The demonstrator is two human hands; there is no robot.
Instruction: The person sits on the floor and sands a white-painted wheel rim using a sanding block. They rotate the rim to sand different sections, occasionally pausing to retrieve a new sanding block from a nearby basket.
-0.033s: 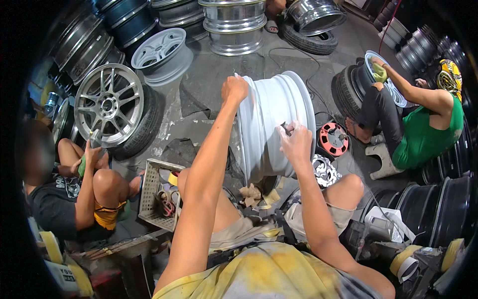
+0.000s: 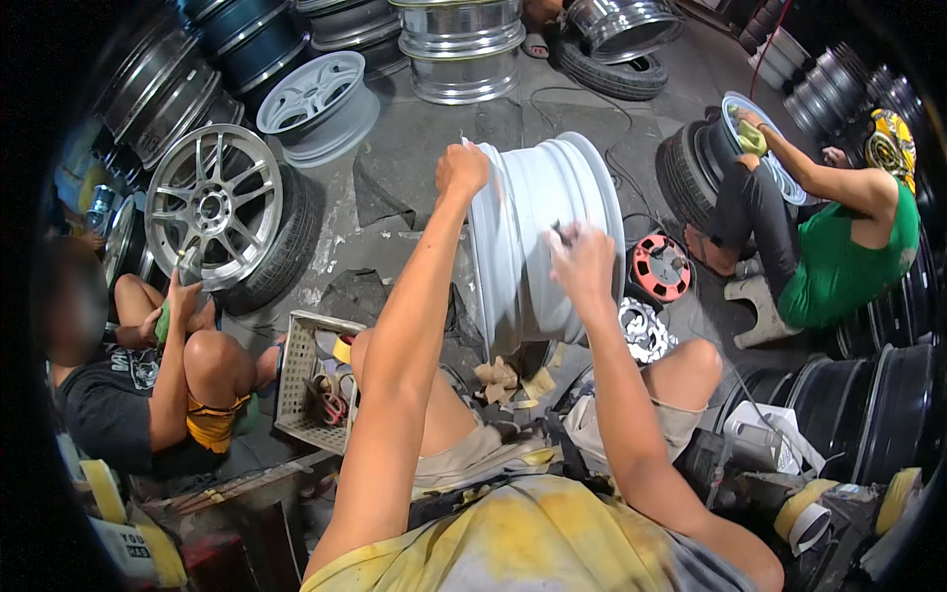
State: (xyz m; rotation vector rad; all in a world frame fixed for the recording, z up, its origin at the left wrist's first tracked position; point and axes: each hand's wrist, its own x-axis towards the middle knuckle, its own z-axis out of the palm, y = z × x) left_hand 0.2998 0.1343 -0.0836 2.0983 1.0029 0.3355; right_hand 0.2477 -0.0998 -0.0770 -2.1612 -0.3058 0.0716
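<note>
A pale grey wheel rim (image 2: 538, 187) stands before my knees with its barrel facing me. My left hand (image 2: 462, 170) is closed over the rim's far left edge. My right hand (image 2: 584, 259), slightly blurred, has its fingers pinched round a small dark piece (image 2: 560, 234) at the barrel's right half. What that piece is made of cannot be made out. Torn brown paper scraps (image 2: 503, 380) lie below the rim, close to my legs.
A plastic basket (image 2: 296, 370) with scissors and tape stands by my left knee. An orange-and-black reel (image 2: 659, 268) sits right of the rim, its cord trailing. Seated co-workers handle wheels at left (image 2: 109, 395) and right (image 2: 853, 252). Stacked rims (image 2: 462, 74) stand at the back.
My right hand, with the dark piece, has shifted slightly away from me along the barrel. My left hand keeps its hold on the rim's edge.
</note>
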